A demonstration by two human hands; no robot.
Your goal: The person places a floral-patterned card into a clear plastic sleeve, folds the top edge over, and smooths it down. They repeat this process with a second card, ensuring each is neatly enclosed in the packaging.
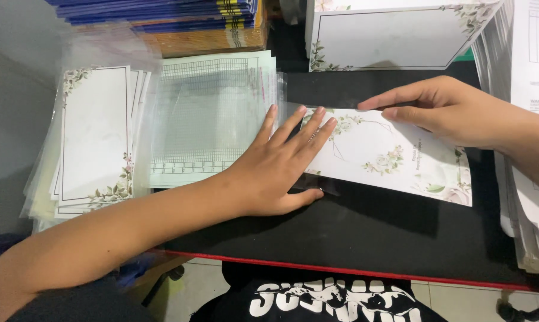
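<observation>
Head view, looking down at a black table point(370, 232) with a red front edge. The left hand point(275, 170) lies flat, fingers spread, pressing on the left end of a floral-printed card point(394, 158) and the clear plastic sleeve point(293, 107) around that end. The right hand point(454, 110), at about 2 o'clock from the left, rests loosely open with two fingers extended onto the card's upper edge — whether it pinches the sleeve's flap cannot be told. The card lies at table centre, tilted slightly. At 9 o'clock sits a stack of sleeved cards point(93, 137); between lies a green ruled sheet point(204, 119). At 12 o'clock stands a pile of bordered cards point(388, 39).
</observation>
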